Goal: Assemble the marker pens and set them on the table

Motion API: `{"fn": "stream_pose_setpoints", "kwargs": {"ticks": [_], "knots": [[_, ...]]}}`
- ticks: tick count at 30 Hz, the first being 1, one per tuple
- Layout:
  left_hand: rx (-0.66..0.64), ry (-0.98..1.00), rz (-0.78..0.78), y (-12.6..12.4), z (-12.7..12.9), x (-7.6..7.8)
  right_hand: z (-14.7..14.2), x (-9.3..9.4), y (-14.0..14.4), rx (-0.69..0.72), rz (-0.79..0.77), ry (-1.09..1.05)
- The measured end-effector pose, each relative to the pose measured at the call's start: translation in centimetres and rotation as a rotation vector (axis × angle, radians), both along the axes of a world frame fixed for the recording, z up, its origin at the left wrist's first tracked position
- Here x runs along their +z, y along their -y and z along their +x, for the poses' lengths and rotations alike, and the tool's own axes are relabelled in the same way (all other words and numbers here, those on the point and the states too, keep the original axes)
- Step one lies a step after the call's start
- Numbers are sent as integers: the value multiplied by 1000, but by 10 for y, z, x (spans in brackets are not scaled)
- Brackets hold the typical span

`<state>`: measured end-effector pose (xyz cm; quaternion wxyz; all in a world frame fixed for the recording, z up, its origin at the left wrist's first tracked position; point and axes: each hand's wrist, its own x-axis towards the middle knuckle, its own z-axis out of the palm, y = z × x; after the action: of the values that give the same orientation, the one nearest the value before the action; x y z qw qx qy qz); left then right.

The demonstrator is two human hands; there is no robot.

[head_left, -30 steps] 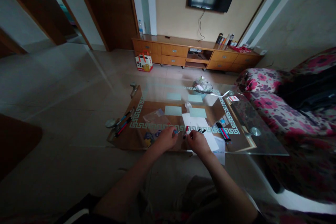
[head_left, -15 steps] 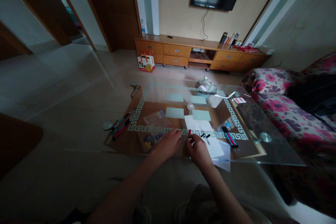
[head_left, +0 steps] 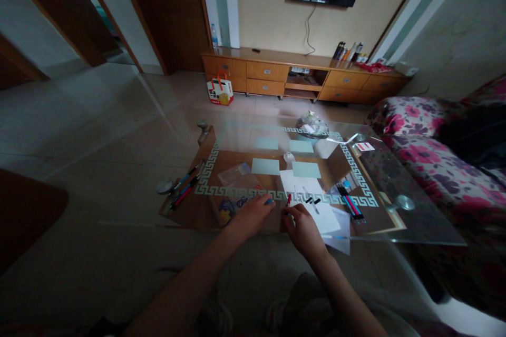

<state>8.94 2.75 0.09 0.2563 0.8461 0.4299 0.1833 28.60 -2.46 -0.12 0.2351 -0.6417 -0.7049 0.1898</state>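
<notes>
Head view: hands apart; table edge close by.

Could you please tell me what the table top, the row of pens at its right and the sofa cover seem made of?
Table top: clear, smooth glass, it seems; the floor shows through.
Row of pens: probably plastic, from the bright pink and blue colours; too small to judge finish.
Sofa cover: likely matt fabric, soft-looking with pink flowers; no weave visible.

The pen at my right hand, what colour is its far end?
Red; the pen by your right hand shows best in the head view.
</notes>
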Motion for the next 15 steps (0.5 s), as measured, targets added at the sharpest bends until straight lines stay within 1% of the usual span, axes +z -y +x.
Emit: {"fn": "stream_pose_setpoints", "kwargs": {"ticks": [2,4,10,15], "knots": [[-65,-26,10,0,-3,1,0,1,1,-23,-12,-2],[-90,-56,11,-1,-4,2,1,2,2,-54,-21,8],[-21,-103,55,-2,-2,1,1,4,2,-134,-29,21],[-37,-105,74,-5,-1,-6,4,2,2,-197,-84,-22]]}}
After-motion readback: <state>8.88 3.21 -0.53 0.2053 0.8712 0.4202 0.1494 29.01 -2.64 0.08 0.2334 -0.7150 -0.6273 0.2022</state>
